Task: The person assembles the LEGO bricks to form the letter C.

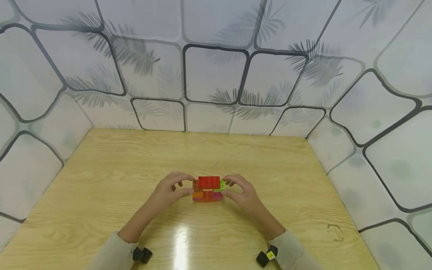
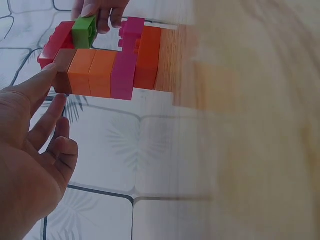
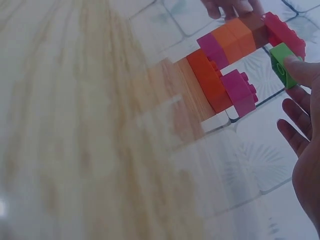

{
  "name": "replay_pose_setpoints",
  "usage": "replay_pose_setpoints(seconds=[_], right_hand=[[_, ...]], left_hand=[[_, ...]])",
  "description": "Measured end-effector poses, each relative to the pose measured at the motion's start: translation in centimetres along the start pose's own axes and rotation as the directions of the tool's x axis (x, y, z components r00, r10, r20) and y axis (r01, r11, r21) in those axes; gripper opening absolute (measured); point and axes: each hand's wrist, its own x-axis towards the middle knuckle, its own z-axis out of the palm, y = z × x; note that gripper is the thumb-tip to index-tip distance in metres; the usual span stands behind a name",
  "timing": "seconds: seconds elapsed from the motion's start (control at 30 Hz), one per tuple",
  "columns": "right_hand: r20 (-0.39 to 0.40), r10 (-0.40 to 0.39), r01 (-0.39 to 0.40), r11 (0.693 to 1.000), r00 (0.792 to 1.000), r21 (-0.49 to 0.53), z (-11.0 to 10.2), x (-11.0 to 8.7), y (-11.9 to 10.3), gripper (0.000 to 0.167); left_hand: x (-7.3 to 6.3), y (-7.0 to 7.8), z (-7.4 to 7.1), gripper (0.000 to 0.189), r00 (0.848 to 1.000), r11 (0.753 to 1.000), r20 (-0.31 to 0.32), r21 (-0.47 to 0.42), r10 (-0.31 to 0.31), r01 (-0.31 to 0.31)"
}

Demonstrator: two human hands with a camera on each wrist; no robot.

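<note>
A small frame of toy building bricks stands at mid-table in the head view. Its base is a red-orange brick. One side stacks a magenta brick, two orange bricks and a brown brick. Across the top lies a red brick, with a green brick under its right end. A second magenta brick sits on the base's right end, a gap between it and the green one. My left hand pinches the brown brick; my right hand pinches the green brick.
The bricks stand on a light wooden table. Patterned pale walls rise behind the table and at both sides. Black wrist devices sit at both sleeves.
</note>
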Motion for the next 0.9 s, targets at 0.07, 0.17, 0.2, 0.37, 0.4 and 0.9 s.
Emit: replay_pose_setpoints(seconds=[0.07, 0.17, 0.2, 0.37, 0.4, 0.9], right_hand=[[-0.009, -0.017, 0.017, 1.0, 1.0, 0.006, 0.0, 0.0, 0.0, 0.037], [-0.021, -0.049, 0.049, 0.999, 0.999, 0.02, 0.1, -0.1, 0.1, 0.037], [-0.024, -0.059, 0.06, 0.998, 0.998, 0.024, 0.1, -0.1, 0.1, 0.036], [-0.032, -0.088, 0.089, 0.996, 0.996, 0.027, 0.1, -0.1, 0.2, 0.032], [-0.032, -0.081, 0.082, 0.996, 0.996, 0.026, 0.1, -0.1, 0.1, 0.031], [-0.025, -0.004, 0.005, 1.0, 1.0, 0.018, 0.6, -0.7, 3.3, 0.03]], left_hand=[[0.0, 0.0, 0.0, 0.03, 1.0, 1.0, 0.004, -0.004, 0.003, -0.003], [0.0, 0.1, 0.1, 0.027, 1.0, 1.0, 0.003, -0.012, 0.009, -0.009], [0.0, 0.1, 0.1, 0.026, 1.0, 1.0, 0.002, -0.014, 0.01, -0.01], [-0.1, 0.1, 0.1, 0.022, 1.0, 0.999, 0.002, -0.007, 0.031, -0.031], [-0.1, 0.1, 0.1, 0.021, 1.0, 1.0, 0.002, -0.005, 0.031, -0.031], [0.3, 0.4, 0.3, 0.02, 0.999, 0.999, 0.01, 0.001, 0.04, -0.04]])
